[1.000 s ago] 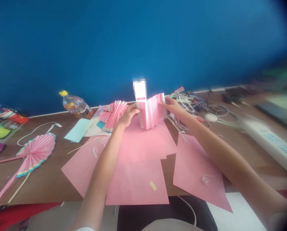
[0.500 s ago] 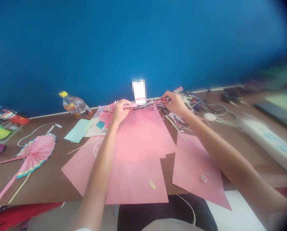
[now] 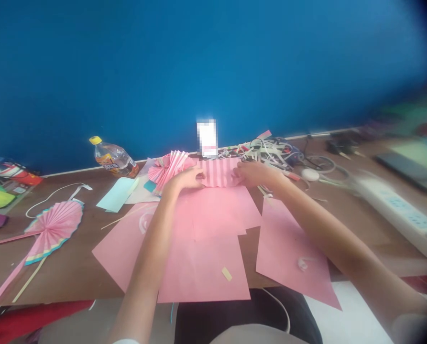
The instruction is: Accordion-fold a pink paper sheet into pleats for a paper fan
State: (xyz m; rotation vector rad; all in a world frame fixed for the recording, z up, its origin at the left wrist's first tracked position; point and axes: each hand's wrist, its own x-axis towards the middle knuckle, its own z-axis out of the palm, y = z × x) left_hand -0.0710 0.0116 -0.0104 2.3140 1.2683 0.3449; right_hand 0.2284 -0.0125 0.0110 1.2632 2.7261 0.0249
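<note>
A pleated strip of pink paper (image 3: 218,173) stretches between my two hands at the far side of the table, its folds running up and down. My left hand (image 3: 188,177) grips its left end, fingers curled. At the other end, my right hand (image 3: 251,173) has its fingers closed on the paper. Beneath lies a large pink paper sheet (image 3: 213,210), overlapping other pink sheets. Just beyond my left hand rests a pleated pink paper fan (image 3: 168,167), partly hidden. A finished-looking pink fan (image 3: 57,222) with blue and yellow edging lies at the left.
Paper scraps and cables (image 3: 270,150) are heaped beyond my right hand. A drink bottle (image 3: 114,160) leans near the blue wall, beside light green paper (image 3: 116,195). A lit phone (image 3: 207,138) stands at the back. A white power strip (image 3: 401,210) lies right.
The pink paper between my hands now shows its wide pleated face instead of a thin, low band. My right hand has moved down and slightly closer to the left one.
</note>
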